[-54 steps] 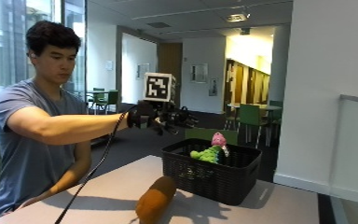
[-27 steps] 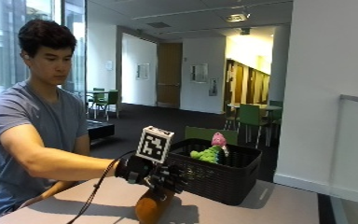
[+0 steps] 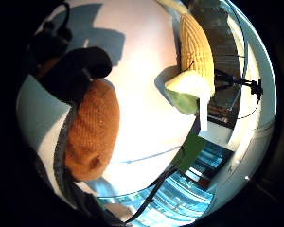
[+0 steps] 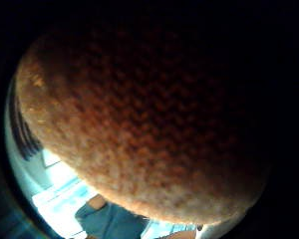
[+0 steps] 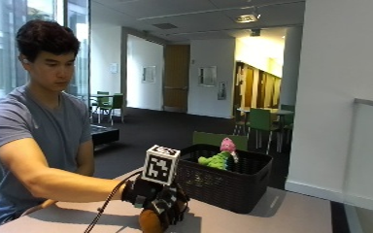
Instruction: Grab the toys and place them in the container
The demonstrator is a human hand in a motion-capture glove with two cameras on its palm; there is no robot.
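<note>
One orange-brown knitted toy [image 5: 151,221] lies on the pale table [image 5: 290,216] at the near edge, and the gloved right hand [image 5: 157,196] sits down over it, fingers curled around its upper end. From the thumb side of the palm the knit [image 4: 139,124] fills nearly the whole view, so it is hard against the palm. From the little-finger side the same toy [image 3: 92,130] rests on the white tabletop [image 3: 142,85] with a black gloved finger [image 3: 78,66] wrapped over one end of it.

Just beyond, apart from the orange toy, a yellow knitted corn cob with pale green husk leaves [image 3: 194,61] lies on the table (it shows only in the little-finger view; in the outside view it cannot be made out).

Behind the hand stands the black woven plastic basket [image 5: 228,187], close to the knuckles. A green plush toy with a pink top [image 5: 217,158] sits inside it, poking above the rim.

Farther back, a green chair back [image 5: 209,138] shows just behind the basket, and beyond that a room with green chairs and tables [image 5: 261,124]. The person's bare left forearm [image 5: 34,208] rests at the table edge.
</note>
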